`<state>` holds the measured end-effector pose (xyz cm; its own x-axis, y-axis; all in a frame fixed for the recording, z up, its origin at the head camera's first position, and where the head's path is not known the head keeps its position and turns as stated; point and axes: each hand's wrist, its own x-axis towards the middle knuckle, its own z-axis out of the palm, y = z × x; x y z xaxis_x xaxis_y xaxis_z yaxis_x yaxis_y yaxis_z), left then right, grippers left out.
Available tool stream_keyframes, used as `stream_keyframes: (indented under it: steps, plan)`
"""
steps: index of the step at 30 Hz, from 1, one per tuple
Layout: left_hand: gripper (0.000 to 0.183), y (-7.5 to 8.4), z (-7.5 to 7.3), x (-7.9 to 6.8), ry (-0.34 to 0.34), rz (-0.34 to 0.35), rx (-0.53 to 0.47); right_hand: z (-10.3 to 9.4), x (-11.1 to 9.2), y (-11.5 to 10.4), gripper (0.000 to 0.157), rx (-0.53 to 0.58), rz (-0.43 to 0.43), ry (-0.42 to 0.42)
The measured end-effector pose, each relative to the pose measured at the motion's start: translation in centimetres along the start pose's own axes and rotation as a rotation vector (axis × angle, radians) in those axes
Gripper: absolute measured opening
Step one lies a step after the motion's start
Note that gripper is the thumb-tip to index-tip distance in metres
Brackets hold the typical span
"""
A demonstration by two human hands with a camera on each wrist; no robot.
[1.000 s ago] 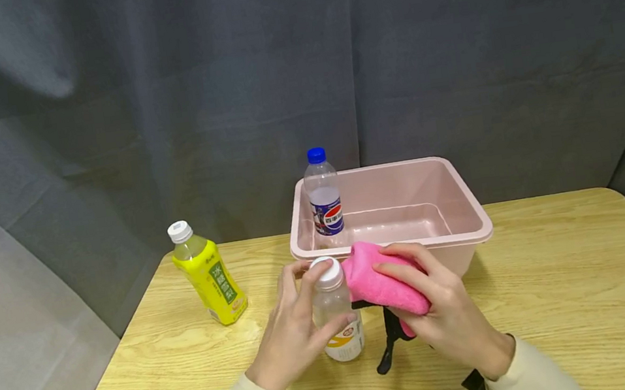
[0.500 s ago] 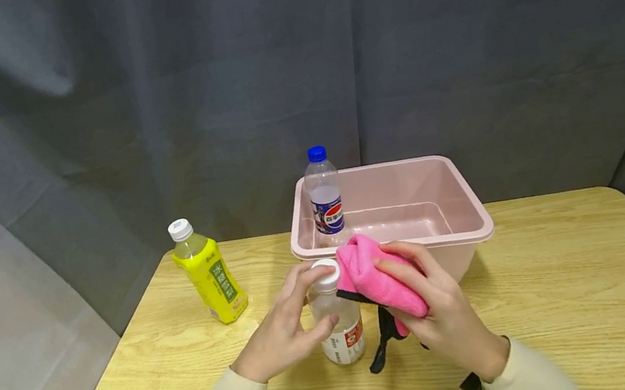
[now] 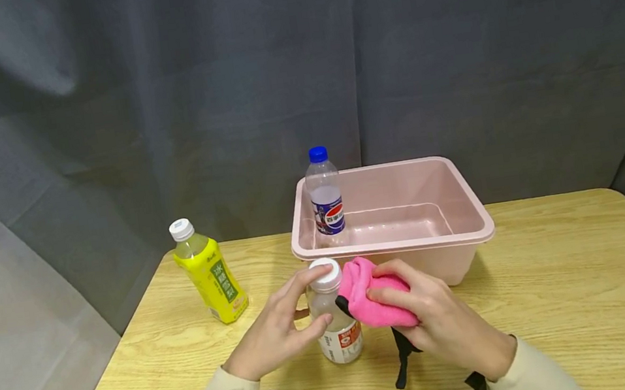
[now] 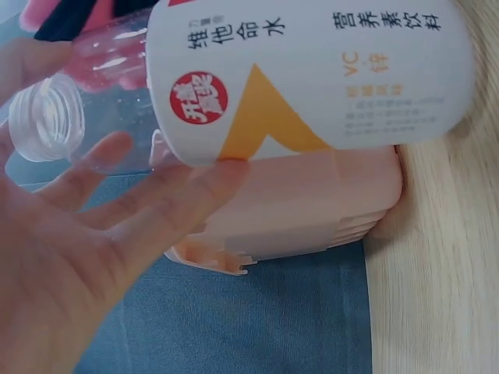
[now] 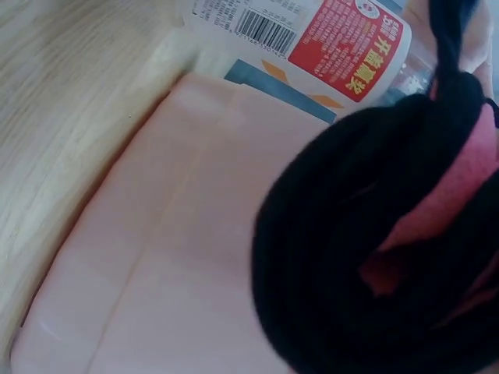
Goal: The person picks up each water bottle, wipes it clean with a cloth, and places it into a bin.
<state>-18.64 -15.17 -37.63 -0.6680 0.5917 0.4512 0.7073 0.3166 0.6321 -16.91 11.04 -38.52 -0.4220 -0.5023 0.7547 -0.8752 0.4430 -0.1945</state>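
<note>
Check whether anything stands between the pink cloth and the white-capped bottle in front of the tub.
Nothing visible does. In the head view, the pink cloth, gripped by the right hand, overlaps the right edge of the white-capped bottle; actual contact is hard to tell. The left hand is on the opposite side.

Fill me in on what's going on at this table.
A person has both hands at work. The left hand holds a clear white-capped bottle upright near its top, while the right hand grips a bunched pink cloth close beside it. Behind them, a blue-capped bottle stands inside a pink bin, and a yellow bottle stands off to the left on the table.
</note>
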Motion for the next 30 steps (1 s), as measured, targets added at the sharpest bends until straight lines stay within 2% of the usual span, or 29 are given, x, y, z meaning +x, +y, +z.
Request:
stream_keyframes:
  steps: [3, 8, 10, 15, 17, 21, 24, 30]
  plan:
    - [0.062, 0.1, -0.1, 0.0, -0.014, -0.018, -0.013, 0.0, -0.2, 0.1, 0.047, -0.014, -0.004, -0.062]
    - [0.061, 0.2, -0.2, 0.0, -0.020, -0.039, -0.011, 0.4, -0.7, 0.2, 0.046, -0.065, -0.005, -0.201]
    - [0.061, 0.2, -0.2, -0.1, -0.017, -0.035, -0.004, 0.7, -1.1, 0.3, 0.045, -0.084, 0.018, -0.278]
    - [0.061, 0.3, 0.1, 0.0, -0.010, 0.009, 0.034, 1.5, -2.1, 0.4, 0.041, -0.075, 0.095, -0.541]
    - [0.062, 0.3, 0.2, 0.0, -0.008, 0.016, 0.040, 1.8, -2.4, 0.5, 0.041, -0.067, 0.123, -0.604]
    - [0.061, 0.4, 0.3, 0.4, -0.021, 0.014, 0.038, 1.9, -2.8, 0.7, 0.043, -0.073, 0.139, -0.584]
    - [0.060, 0.3, 0.2, 0.6, -0.027, 0.015, 0.044, 1.8, -2.9, 0.9, 0.043, -0.063, 0.119, -0.554]
    - [0.059, 0.2, -0.2, 0.0, -0.013, 0.002, 0.050, 2.2, -2.4, 1.0, 0.045, -0.034, 0.102, -0.536]
